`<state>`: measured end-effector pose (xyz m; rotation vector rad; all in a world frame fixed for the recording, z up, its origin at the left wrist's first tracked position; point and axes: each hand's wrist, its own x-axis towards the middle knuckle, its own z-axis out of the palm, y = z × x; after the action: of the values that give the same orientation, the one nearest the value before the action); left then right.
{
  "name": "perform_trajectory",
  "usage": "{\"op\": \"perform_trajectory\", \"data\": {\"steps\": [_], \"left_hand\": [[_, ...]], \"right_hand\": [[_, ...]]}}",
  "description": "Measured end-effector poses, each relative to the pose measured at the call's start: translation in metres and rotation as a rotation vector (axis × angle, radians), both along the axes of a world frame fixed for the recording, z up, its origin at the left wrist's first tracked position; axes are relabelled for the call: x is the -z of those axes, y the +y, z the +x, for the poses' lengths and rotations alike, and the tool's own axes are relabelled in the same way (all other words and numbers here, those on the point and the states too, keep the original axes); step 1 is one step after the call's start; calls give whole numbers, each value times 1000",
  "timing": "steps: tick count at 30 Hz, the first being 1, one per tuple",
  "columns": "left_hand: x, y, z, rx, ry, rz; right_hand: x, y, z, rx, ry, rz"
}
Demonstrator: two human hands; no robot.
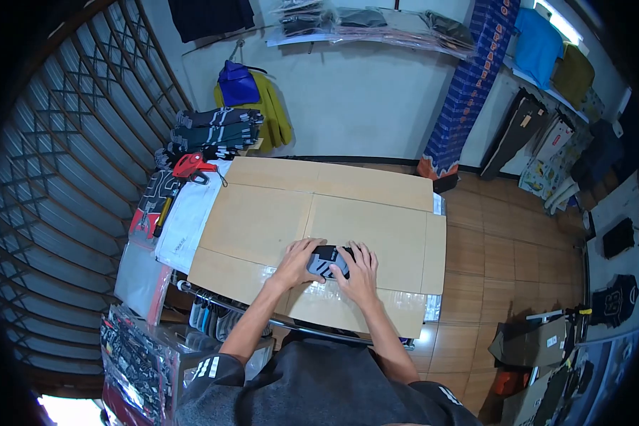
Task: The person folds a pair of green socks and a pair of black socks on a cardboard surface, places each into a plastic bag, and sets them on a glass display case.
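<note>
A small folded bundle of black and grey striped fabric [326, 262] lies on the flattened cardboard [263, 213] near its front edge. On its left side my left hand [297, 263] is closed round it, fingers at the back and thumb at the front. My right hand [358, 270] holds the other side, with the thumb on the grey part and the fingers over the right end. Parts of the bundle are hidden under my fingers.
A red tape dispenser [190, 167] and a yellow-handled cutter [164, 213] lie left of the cardboard, by a white plastic package [192, 220]. Folded dark garments [216, 131] are stacked behind. A blue wrapped pillar [468, 85] stands at the back right.
</note>
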<state>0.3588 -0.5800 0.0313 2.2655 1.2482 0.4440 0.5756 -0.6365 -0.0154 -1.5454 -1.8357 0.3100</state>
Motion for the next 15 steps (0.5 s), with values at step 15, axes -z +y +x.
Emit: {"op": "perform_trajectory", "data": {"steps": [15], "left_hand": [[49, -200, -54, -633, -321, 156]], "right_hand": [[20, -1, -6, 46, -29, 26]]}}
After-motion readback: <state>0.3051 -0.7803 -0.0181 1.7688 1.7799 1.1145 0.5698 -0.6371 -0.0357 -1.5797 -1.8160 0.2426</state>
